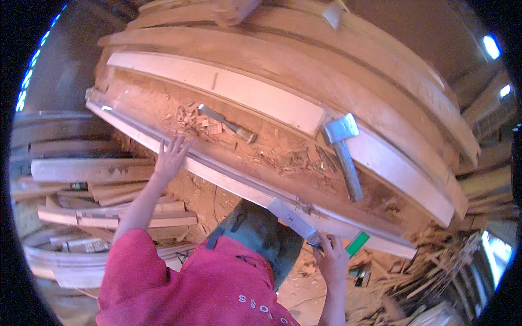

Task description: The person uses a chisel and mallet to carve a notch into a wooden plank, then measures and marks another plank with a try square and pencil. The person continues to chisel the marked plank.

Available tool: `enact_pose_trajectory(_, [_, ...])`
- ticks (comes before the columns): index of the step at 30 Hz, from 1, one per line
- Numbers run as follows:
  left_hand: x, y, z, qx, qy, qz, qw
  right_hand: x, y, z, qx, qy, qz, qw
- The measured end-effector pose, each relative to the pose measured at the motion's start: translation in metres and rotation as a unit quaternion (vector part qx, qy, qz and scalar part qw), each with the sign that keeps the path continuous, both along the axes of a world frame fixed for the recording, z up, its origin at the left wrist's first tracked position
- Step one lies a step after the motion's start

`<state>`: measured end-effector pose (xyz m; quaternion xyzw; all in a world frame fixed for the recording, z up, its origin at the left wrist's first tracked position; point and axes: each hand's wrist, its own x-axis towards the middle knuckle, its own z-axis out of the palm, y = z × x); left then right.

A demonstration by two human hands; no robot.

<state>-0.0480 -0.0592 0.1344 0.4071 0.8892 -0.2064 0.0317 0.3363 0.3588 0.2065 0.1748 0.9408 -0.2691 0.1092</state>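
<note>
A long pale wooden board (228, 182) lies along the near edge of the workbench. My left hand (173, 156) rests on the board's left part, fingers spread and holding nothing. Farther right, my right hand (330, 254) grips a try square with a metal blade (293, 218) and a green end (357, 244). The blade lies against the board's near side. A small dark item shows at my right fingertips, too unclear to name. Beyond the board, a chisel (227, 123) lies among wood chips, and a hatchet (342, 155) with a wooden handle lies to its right.
Wood chips (209, 126) and sawdust cover the bench behind the board. Farther back, another pale board (234, 84) and several long planks (304, 70) lie side by side. Stacked timber (87, 169) stands at the left. Scrap wood (429, 271) litters the lower right.
</note>
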Motion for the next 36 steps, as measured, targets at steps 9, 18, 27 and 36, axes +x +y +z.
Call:
enact_pose_trajectory(9, [0.268,0.163,-0.005,0.532,-0.300,0.509,0.607,-0.003,0.060,-0.008,-0.012,-0.072,0.127,0.989])
enact_pose_trajectory(18, [0.384,0.305,0.016,0.794,-0.313,0.476,0.213,-0.006,0.105,0.019,-0.106,0.053,0.365,0.924])
enact_pose_trajectory(27, [0.355,0.366,-0.011,0.792,-0.051,0.562,0.232,0.003,0.119,-0.040,-0.224,0.035,0.289,0.930])
enact_pose_trajectory(36, [0.349,0.381,-0.065,0.809,-0.021,0.541,0.230,0.009,0.139,-0.069,-0.057,0.013,0.367,0.928])
